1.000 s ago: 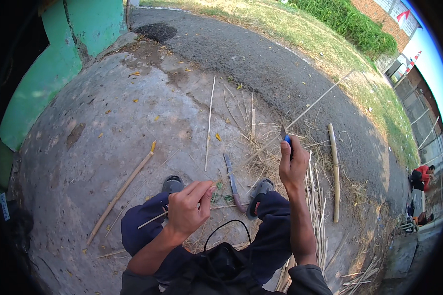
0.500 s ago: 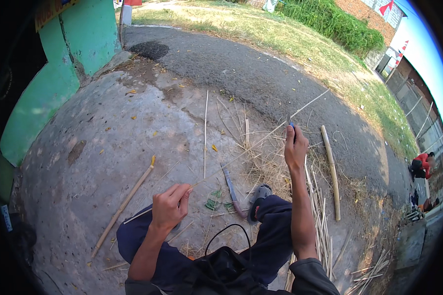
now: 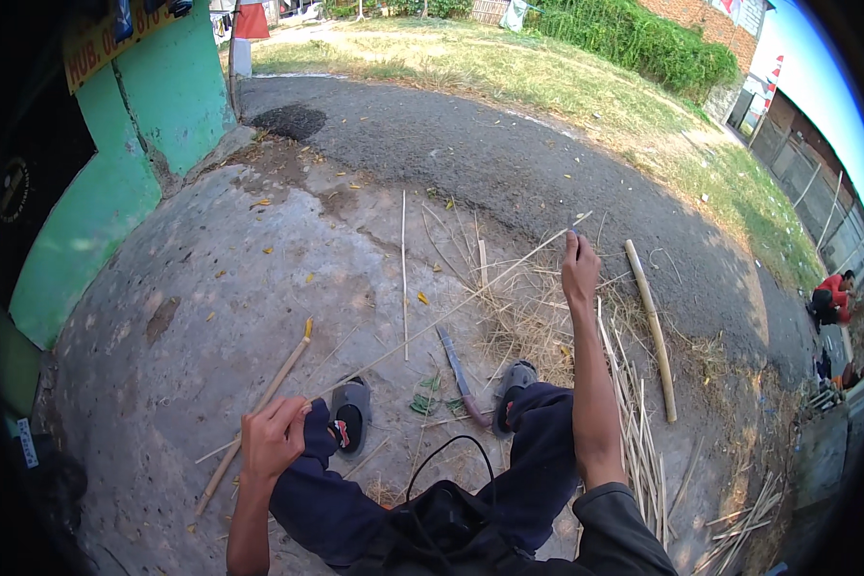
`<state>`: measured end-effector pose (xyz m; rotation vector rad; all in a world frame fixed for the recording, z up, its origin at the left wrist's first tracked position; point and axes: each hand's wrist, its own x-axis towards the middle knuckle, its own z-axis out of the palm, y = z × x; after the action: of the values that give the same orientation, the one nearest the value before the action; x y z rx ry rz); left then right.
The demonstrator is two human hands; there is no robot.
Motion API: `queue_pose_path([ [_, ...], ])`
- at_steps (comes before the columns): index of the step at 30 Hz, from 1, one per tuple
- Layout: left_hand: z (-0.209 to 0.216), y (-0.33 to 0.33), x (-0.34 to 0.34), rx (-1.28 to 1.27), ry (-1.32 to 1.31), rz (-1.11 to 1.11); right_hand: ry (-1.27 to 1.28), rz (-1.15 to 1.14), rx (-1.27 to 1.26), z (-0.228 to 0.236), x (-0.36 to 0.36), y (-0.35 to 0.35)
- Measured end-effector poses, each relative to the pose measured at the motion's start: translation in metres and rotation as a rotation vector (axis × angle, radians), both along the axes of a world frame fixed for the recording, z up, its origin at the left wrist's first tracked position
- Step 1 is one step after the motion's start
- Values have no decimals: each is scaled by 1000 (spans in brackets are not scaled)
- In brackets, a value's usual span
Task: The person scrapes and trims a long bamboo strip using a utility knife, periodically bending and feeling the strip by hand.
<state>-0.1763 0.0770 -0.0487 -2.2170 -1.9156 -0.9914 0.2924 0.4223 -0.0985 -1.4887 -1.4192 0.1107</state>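
Note:
A long, thin bamboo strip (image 3: 437,319) stretches slantwise between my two hands. My left hand (image 3: 275,437) is closed on its near end, above my left knee. Farther out, my right hand (image 3: 580,271) pinches around the far end, together with a small knife-like tool (image 3: 576,228) that is mostly hidden by my fingers. Below the strip, a long-bladed knife (image 3: 455,367) with a brown handle lies on the ground between my feet. Another straight pale strip (image 3: 404,278) lies on the concrete ahead.
Bamboo poles lie at left (image 3: 255,422) and right (image 3: 651,331). Split strips (image 3: 638,437) are piled beside my right leg, near fibrous shavings (image 3: 528,322). A green wall (image 3: 91,221) stands at left; a person in red (image 3: 832,298) crouches far right.
My left hand has drawn back down and to the left with the strip. The strip's far end has slid in close to my right hand, which has moved little.

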Motion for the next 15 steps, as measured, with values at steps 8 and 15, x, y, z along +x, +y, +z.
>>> queue_pose_path([
  [8,0,-27,-50,-123,-15,172,685,47,-262,-48,95,17],
  [15,-7,-24,-67,-149,-27,167,814,256,-327,13,42,-31],
])
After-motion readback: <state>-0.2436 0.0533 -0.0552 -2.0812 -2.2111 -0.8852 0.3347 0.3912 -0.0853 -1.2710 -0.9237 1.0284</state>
